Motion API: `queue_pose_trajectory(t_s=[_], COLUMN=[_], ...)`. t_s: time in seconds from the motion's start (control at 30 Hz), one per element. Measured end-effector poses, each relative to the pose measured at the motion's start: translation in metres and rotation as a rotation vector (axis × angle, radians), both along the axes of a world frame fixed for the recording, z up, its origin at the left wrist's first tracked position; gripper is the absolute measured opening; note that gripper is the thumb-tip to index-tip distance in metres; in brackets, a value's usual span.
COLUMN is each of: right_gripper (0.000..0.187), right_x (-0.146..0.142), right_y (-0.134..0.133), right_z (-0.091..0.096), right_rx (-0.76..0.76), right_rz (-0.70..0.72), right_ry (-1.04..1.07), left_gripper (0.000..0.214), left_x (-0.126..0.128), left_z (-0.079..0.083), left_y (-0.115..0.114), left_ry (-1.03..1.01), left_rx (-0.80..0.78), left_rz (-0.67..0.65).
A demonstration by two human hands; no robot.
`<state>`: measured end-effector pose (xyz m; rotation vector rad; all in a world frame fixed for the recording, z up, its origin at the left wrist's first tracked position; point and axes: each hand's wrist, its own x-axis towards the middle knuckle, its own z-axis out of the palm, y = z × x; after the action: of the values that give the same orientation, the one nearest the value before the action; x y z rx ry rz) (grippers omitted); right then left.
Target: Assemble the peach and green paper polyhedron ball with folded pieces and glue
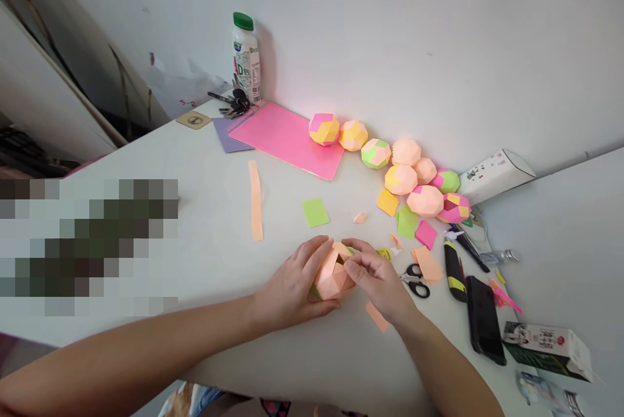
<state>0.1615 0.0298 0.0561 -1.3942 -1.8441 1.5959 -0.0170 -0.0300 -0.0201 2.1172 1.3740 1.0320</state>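
A peach paper ball (331, 281) with some green facets and an opening in its upper side is between my hands, above the white table. My left hand (299, 277) is wrapped round its left side, thumb below and fingers on top. The fingers of my right hand (377, 277) pinch at the right edge of the opening; a small paper piece there is partly hidden. Beside my right hand lie black-handled scissors (418, 288) and a peach paper piece (377, 317). A green paper square (316, 212) lies just beyond my hands.
Several finished paper balls (400, 179) line the wall side, some near a pink sheet (287, 139). A peach strip (256, 199) lies left. At right are a cutter knife (455, 271), a phone (485, 319) and a milk carton (548, 349). A white bottle (247, 56) and keys (237, 102) stand behind.
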Motion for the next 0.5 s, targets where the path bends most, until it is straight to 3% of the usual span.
queue_pose_trajectory(t_s=[0.23,0.5], right_gripper=[0.024,0.024], right_x=[0.0028,0.0023], right_y=[0.0023,0.0007], right_z=[0.0032,-0.0019], right_rx=[0.034,0.023], right_rz=[0.095,0.079], right_ry=[-0.032,0.001], left_gripper=[0.101,0.105], left_x=[-0.0005,0.0000], left_z=[0.0012,0.0017], left_y=[-0.0005,-0.0005], left_ry=[0.014,0.018], left_rx=[-0.025,-0.024], left_rz=[-0.007,-0.009])
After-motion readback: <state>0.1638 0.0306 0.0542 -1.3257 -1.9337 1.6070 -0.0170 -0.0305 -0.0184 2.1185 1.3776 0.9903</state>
